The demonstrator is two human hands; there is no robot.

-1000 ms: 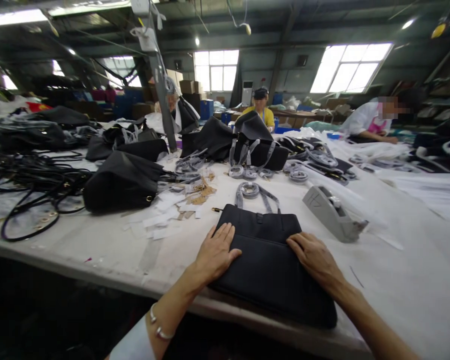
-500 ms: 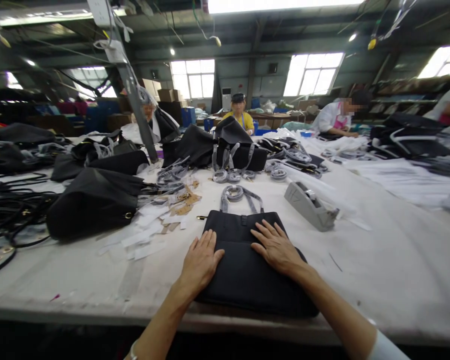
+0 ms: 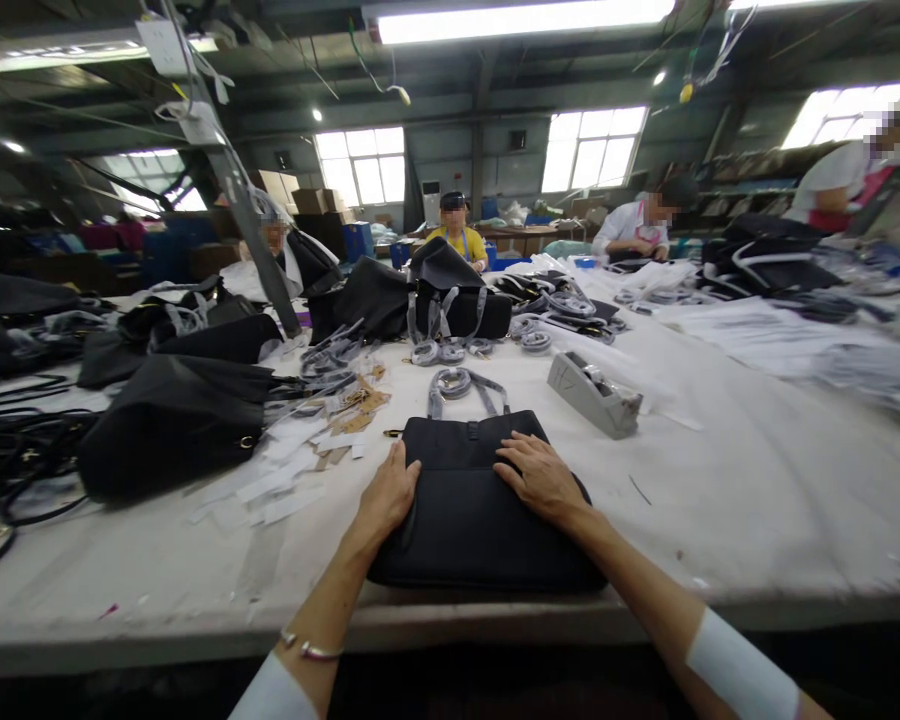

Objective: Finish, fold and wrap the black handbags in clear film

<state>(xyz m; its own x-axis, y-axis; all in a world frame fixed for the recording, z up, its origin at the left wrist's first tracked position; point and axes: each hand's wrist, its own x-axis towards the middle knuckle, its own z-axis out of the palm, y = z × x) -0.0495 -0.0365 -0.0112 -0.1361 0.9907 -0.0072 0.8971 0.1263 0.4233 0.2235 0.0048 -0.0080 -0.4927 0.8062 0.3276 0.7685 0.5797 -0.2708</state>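
Tbl (image 3: 757, 490): R hand (image 3: 541, 476) atop bag (image 3: 487, 545), L hand (image 3: 390, 490) prob. gripping

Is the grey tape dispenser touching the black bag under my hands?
Apart. The head view shows it: a strip of white tabletop lies between the tape dispenser and the right side of the black bag.
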